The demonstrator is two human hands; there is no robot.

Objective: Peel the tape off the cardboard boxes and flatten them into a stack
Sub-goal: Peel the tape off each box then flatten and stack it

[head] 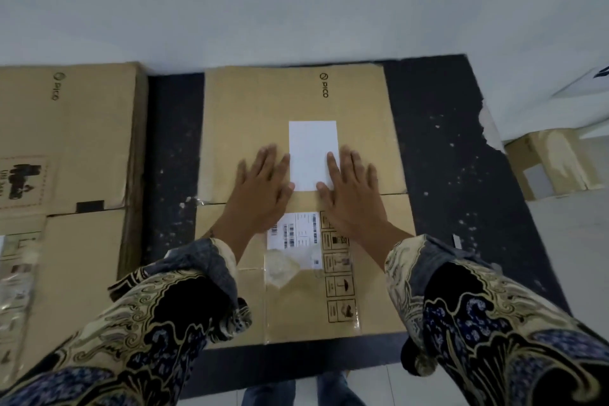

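A brown cardboard box [250, 109] lies flat on a dark mat [438, 148] in front of me. It bears a white blank label [313, 148] in its middle and a barcode label [293, 232] nearer to me. My left hand [263, 184] and my right hand [351, 188] press flat on the cardboard, fingers straight and spread, one on each side of the white label. Clear tape [280, 267] crosses the near flap, and a torn tape scrap [192, 201] sticks out at the box's left edge.
A stack of flattened cardboard boxes [75, 148] lies to the left, its edge close to the centre box. Another small box [553, 168] stands at the far right on the light floor. A white wall [296, 3] runs along the back.
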